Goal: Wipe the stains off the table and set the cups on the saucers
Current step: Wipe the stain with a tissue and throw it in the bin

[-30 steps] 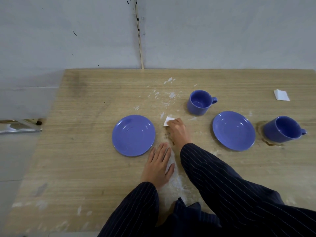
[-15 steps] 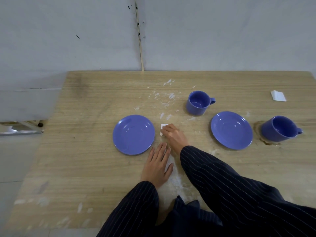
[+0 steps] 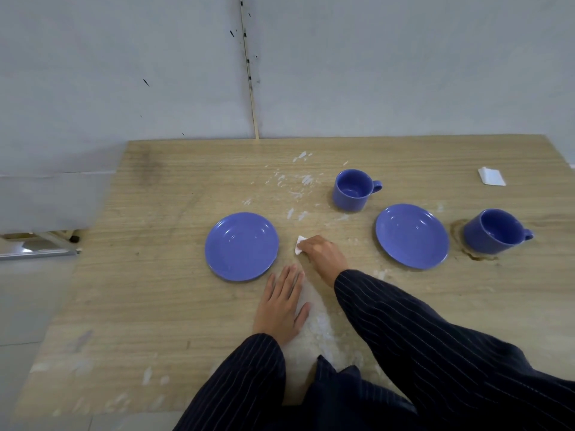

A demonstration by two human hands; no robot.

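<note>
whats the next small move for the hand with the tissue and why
Probably push the white tissue under the right hand away from the body, toward the white smears just beyond it. Those marks still lie on the table between the left saucer and the nearer cup.

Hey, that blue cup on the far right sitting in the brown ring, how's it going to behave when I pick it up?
The right cup looks like glazed ceramic, so probably rigid, fairly heavy for its size, and breakable if dropped. Its wide, squat body suggests it won't tip easily. The brown stain around its base may be wet or sticky, so the bottom could drip or cling slightly; the handle probably offers the surest grip.
</note>
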